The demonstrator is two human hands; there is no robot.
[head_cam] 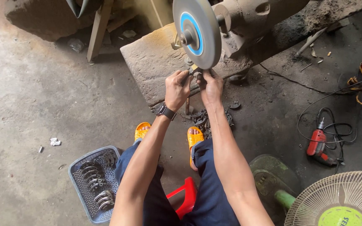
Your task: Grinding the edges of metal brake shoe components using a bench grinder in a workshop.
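Note:
Both my hands hold one small metal part (pixel 195 70) against the lower edge of a grey grinding wheel (pixel 196 31) with a blue ring. My left hand (pixel 177 88), with a dark watch on its wrist, pinches the part from the left. My right hand (pixel 210 86) grips it from the right. The part is mostly hidden by my fingers. The wheel sits on the shaft of a dusty motor (pixel 254 14) mounted on a stone block (pixel 156 62).
A grey plastic basket (pixel 77 184) with several curved metal parts lies at my lower left. A pile of dark parts (pixel 204 119) sits by my orange sandals. A red drill (pixel 317 144) with cables, a fan (pixel 340 201) and a red stool (pixel 186 201) are nearby.

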